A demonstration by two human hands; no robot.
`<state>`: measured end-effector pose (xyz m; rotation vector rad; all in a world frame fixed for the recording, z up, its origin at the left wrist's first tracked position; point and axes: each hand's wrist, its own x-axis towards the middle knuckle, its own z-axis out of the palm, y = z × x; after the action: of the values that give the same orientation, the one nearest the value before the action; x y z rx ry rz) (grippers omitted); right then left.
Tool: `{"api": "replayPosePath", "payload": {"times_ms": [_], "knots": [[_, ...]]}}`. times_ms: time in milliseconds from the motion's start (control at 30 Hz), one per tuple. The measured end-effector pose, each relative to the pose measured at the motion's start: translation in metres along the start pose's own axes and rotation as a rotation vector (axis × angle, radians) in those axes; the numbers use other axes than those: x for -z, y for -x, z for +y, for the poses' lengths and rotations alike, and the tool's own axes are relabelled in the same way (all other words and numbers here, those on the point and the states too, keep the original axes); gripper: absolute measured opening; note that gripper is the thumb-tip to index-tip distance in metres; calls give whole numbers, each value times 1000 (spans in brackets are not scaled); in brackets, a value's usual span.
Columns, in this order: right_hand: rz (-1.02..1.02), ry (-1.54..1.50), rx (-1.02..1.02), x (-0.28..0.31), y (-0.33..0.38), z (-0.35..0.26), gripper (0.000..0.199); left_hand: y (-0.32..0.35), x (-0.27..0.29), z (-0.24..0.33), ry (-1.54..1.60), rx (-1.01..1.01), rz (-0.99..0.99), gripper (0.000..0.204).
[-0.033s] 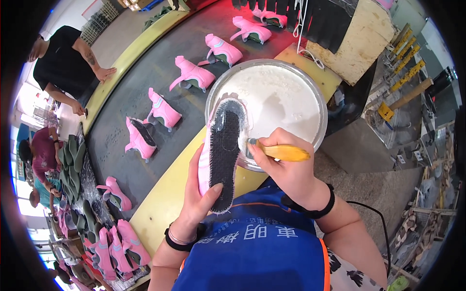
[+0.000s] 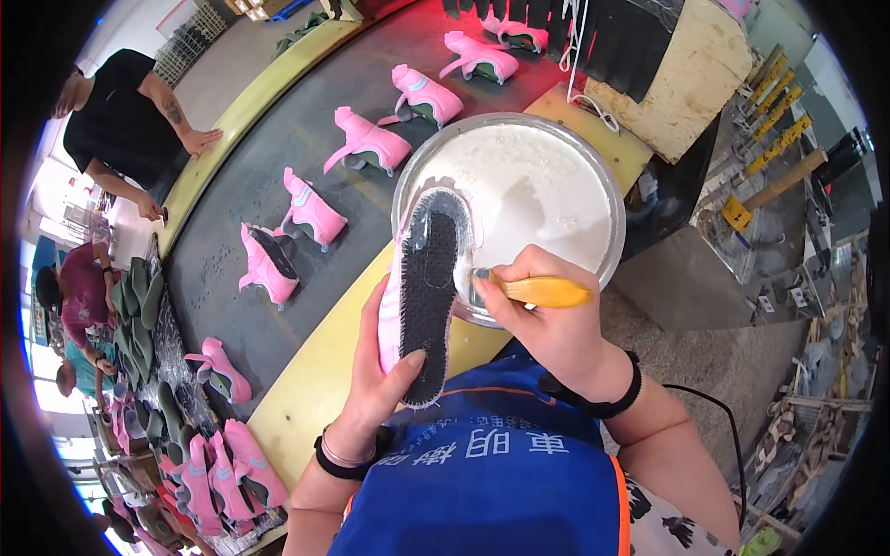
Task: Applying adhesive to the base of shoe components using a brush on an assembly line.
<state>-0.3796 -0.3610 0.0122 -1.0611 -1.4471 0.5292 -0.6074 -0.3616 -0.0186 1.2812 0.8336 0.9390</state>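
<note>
My left hand (image 2: 382, 357) is closed around a pink shoe upper (image 2: 428, 306), held with its black stitched underside facing up and the thumb pressed on the near end. A wet, whitish coat shows around the far end and along the right edge of that underside. In my right hand (image 2: 547, 310) is a brush with a yellow handle (image 2: 554, 293), its tip against the shoe's right edge. Just beyond both hands stands a round metal basin (image 2: 619, 218) with a white surface inside. Part of its near left side is hidden by the shoe.
Several pink shoe uppers (image 2: 369, 144) stand in a row on the dark conveyor belt (image 2: 306, 120). More pink uppers (image 2: 222, 486) are bunched at the lower left, near dark green soles (image 2: 139, 292). A person in black (image 2: 120, 120) leans at the belt's far edge. Cluttered shelving (image 2: 825, 371) is at right.
The brush tip and my right hand have shifted very slightly along the shoe's right edge. The shoe and my left hand stay in place.
</note>
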Motion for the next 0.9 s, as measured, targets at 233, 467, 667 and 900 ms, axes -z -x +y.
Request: {"api": "replayPosePath", "payload": {"times_ms": [233, 467, 667, 900], "knots": [[2, -1, -108, 26, -19, -16, 17, 5, 8, 0, -29, -36, -19, 92], [10, 236, -24, 29, -47, 1, 15, 19, 14, 10, -32, 38, -112, 96], [33, 187, 56, 33, -59, 10, 11, 33, 14, 32, 120, 175, -132, 96], [-260, 41, 461, 40, -59, -17, 19, 42, 23, 43, 420, 393, -52, 91]]}}
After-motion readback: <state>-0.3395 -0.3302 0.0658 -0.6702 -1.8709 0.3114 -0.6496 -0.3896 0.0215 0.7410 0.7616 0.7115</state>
